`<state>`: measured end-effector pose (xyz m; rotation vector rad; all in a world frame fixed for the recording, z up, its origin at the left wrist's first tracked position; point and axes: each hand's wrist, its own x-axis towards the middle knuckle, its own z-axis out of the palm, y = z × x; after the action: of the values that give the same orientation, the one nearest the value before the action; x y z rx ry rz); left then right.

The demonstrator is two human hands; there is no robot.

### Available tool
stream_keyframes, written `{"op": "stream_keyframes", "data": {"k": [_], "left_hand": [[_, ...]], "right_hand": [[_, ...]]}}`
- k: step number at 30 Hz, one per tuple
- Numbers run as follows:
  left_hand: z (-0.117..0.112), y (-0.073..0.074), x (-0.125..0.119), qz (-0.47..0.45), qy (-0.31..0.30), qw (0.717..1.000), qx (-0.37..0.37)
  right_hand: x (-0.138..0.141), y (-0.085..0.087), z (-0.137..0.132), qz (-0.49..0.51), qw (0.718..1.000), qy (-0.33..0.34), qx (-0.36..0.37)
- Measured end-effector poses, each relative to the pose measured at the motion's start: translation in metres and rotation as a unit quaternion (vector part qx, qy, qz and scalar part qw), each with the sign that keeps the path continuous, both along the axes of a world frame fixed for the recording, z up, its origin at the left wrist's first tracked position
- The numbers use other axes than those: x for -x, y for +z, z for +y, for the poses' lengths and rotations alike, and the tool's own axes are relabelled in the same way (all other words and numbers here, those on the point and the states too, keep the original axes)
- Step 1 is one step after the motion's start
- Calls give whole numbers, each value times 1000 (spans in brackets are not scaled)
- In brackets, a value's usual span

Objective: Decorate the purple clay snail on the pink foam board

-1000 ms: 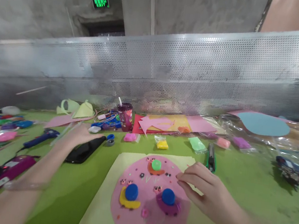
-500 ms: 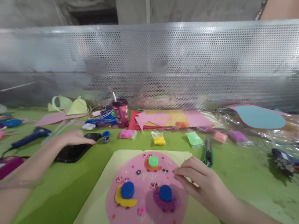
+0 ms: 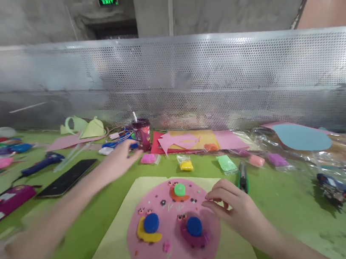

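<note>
A clear-wrapped pink clay packet (image 3: 148, 159), probably light, soft, best held by its wrapper, lies beyond the round pink paper disc (image 3: 167, 227), near the left hand (image 3: 120, 157), fingers parted; the right hand (image 3: 233, 201), fingertips bunched, contents unclear, overhangs that disc.

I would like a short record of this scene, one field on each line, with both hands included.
Left hand: near the cup, thumb spread from fingers; contact unclear
Right hand: bent fingers over the right edge of the pink circle; anything held is unclear
Base: pale yellow paper under the circle
Snails: yellow and purple with blue caps; orange with green cap
Left of paper: black phone
</note>
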<state>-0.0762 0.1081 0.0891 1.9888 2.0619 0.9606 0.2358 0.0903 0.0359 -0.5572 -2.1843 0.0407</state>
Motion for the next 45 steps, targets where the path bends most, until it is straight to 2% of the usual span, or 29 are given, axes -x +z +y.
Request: {"op": "stream_keyframes", "data": {"k": [3,5,7,11,15,21,28,31,34,45], "left_hand": [[-10,0,-56,-110,-155,977,96],[-19,-2,-85,-185,-240,938,165],[-28,-3,-103,-260,-293,896,208],[-37,-8,-110,-397,-321,833,212],[-38,-18,-104,-479,-309,800,188],[-37,-27,-102,-520,-276,790,170],[-47,-30,-109,-514,-276,791,184],[-47,-33,-110,-514,-268,794,184],[-44,-36,-107,-518,-264,792,186],[-46,-40,-106,-508,-284,788,199]], "right_hand": [[4,4,1,22,1000,9,-6],[6,10,-1,38,999,16,-8],[7,18,-2,58,998,9,-3],[14,32,-4,92,995,-14,18],[27,34,-3,104,994,-3,32],[38,27,-1,118,991,10,55],[28,23,-7,93,992,37,82],[26,23,-9,98,991,52,68],[24,25,-10,102,989,49,95],[27,25,-12,70,985,69,145]]}}
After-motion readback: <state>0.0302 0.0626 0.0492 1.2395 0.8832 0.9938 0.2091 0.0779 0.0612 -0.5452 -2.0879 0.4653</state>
